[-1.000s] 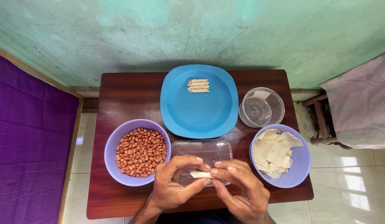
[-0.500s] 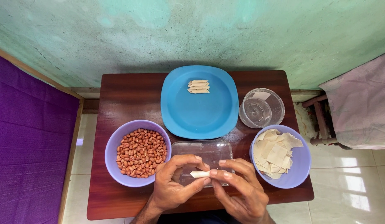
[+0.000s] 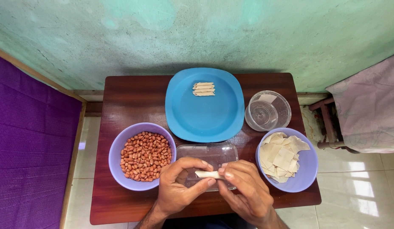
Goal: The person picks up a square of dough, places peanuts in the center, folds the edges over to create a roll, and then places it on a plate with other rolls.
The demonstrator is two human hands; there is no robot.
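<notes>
My left hand (image 3: 178, 189) and my right hand (image 3: 244, 191) together pinch a small pale rolled dough strip (image 3: 208, 174) by its two ends, above a clear rectangular plastic container (image 3: 214, 153) on the dark wooden table (image 3: 129, 93). A purple bowl of peanuts (image 3: 142, 156) stands just left of my left hand. To the right of my right hand is a purple bowl (image 3: 305, 169) of pale square dough sheets (image 3: 282, 156). Further back lies a blue plate (image 3: 204, 111) with three finished rolls (image 3: 204, 88) near its far edge.
A clear round plastic cup (image 3: 267, 111) with a little water stands right of the plate. A green wall is behind the table, a purple cloth (image 3: 27, 144) to the left, and a cloth-covered chair (image 3: 367, 106) to the right. The floor is white tile.
The fingers of both hands have shifted slightly along the dough roll. Everything on the table stays where it was.
</notes>
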